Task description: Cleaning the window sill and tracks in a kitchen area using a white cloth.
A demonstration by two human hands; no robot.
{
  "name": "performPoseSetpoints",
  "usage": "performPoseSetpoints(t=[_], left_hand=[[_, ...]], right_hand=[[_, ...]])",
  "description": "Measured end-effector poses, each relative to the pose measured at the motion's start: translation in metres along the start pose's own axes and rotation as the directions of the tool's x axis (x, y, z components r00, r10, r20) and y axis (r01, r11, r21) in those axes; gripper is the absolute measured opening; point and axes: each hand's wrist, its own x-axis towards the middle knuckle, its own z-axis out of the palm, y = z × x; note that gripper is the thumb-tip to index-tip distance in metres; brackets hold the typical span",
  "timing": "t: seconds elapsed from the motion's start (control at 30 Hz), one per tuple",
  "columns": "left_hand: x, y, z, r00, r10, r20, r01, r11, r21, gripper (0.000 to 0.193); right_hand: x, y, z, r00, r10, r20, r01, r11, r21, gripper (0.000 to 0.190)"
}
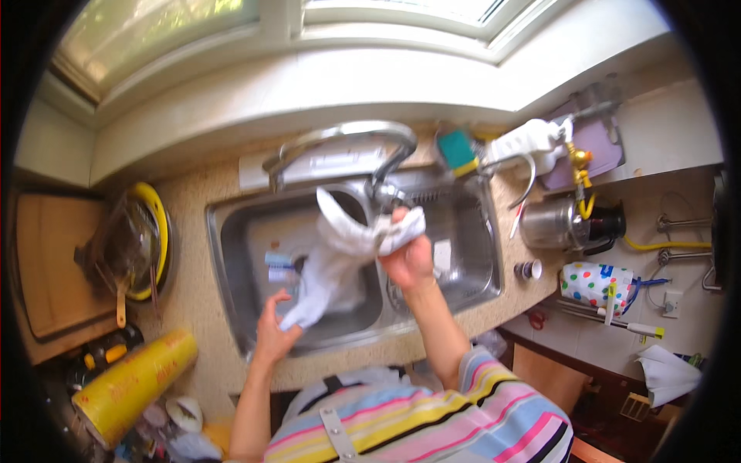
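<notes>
A white cloth [341, 272], blurred by motion, is stretched between my two hands above the left basin of the steel double sink [217, 278]. My right hand [412, 260] grips a bunched part of it near the divider, below the faucet [347, 128]. At the lower left, my left hand [273, 333] has the cloth's other end between thumb and fingers. One strip of the cloth curls up beside the faucet spout. On the basin floor lies a small blue and white packet or label [279, 267]. Part of the drain is hidden behind the cloth.
A green and yellow sponge [457, 151] and white bottles [524, 142] stand behind the right basin. Further right are a steel pot [553, 224] and a small cup [528, 269]. Left of the sink are a yellow-rimmed bowl [161, 231] and a yellow roll of wrap [136, 385].
</notes>
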Motion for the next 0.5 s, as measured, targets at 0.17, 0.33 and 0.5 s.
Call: performPoseSetpoints(t=[0.17,0.33,0.5], left_hand=[[0.051,0.038,0.051,0.92,-0.006,0.392,-0.047,0.991,0.125,0.096],[0.066,0.065,0.08,0.666,0.015,0.746,0.112,0.987,-0.119,0.049],[0.064,0.189,0.033,0.737,0.151,0.659,0.166,0.904,-0.393,0.05]], right_hand=[[-0.01,-0.028,0.072,0.977,-0.143,0.156,0.206,0.81,-0.548,0.024],[0.026,-0.107,0.136,0.842,-0.459,0.284,0.54,0.711,-0.451,0.025],[0.123,-0.21,0.121,0.749,-0.605,0.269,0.636,0.544,-0.548,0.027]])
